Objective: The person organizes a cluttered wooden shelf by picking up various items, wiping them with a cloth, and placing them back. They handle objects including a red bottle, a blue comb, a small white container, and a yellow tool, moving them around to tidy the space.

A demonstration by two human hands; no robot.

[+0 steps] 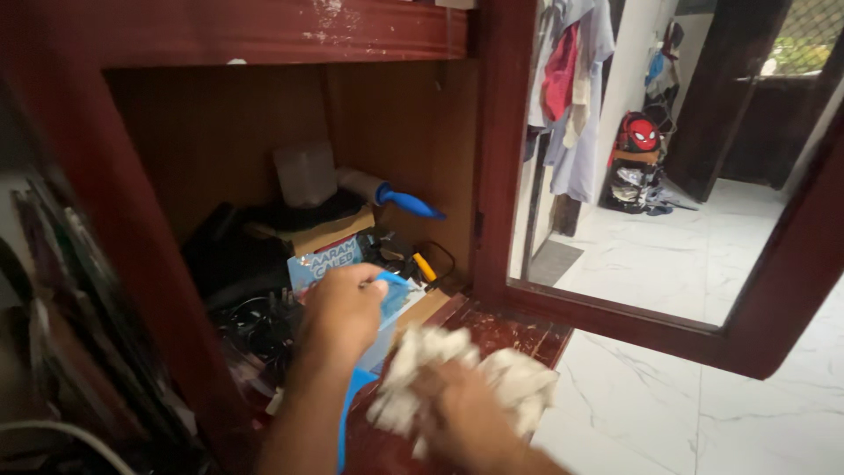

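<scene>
Left hand [345, 310] grips light, stiff blue box [391, 295] by its rim; right hand [457, 409] clutches soft white cloth [519, 378] (blurred).

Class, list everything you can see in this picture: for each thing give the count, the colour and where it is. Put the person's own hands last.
Cabinet: one, dark red wood, open, left.
Glass door: one, red frame, swung open right.
Small box: one, blue, inside cabinet.
Handled tool: one, blue, at back.
Tangled cables: several, black, cabinet floor.
Hanging clothes: several, red and grey, seen through glass.
Backpack: one, red, on floor beyond.
White cloth: one, crumpled, at cabinet edge.
Left hand: grips a blue object.
Right hand: blurred, holds the cloth.
</scene>
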